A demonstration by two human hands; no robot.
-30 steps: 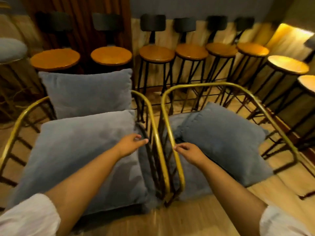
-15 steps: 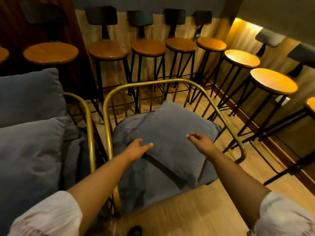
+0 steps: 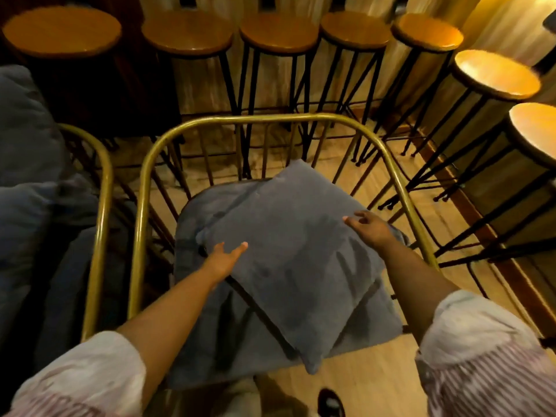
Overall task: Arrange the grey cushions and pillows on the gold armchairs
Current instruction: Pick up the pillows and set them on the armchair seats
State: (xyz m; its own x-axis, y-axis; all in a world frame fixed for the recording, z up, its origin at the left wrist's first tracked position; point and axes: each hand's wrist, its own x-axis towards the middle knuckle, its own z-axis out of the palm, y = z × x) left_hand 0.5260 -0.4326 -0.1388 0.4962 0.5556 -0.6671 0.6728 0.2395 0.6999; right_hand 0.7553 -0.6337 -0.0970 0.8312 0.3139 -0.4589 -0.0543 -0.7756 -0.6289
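Observation:
A gold-framed armchair [image 3: 270,118] stands in front of me with a grey seat cushion [image 3: 216,335] on it. A grey pillow [image 3: 288,251] lies flat and skewed on that cushion, one corner hanging over the front edge. My left hand [image 3: 224,260] rests open on the pillow's left corner, fingers spread. My right hand [image 3: 371,228] lies open on the pillow's right corner, close to the chair's right arm rail. At the left edge stands a second gold armchair [image 3: 100,212] with grey cushions [image 3: 27,188] on it.
A row of wooden-topped bar stools [image 3: 278,33] with black legs stands behind the chair and curves round to the right [image 3: 496,75]. Their legs crowd the floor behind and right of the frame. Light wooden floor [image 3: 370,383] shows in front of the seat.
My view has swung right, from both chairs to the right one. Both hands left the gold rails between the chairs and now lie on the pillow's left and right corners.

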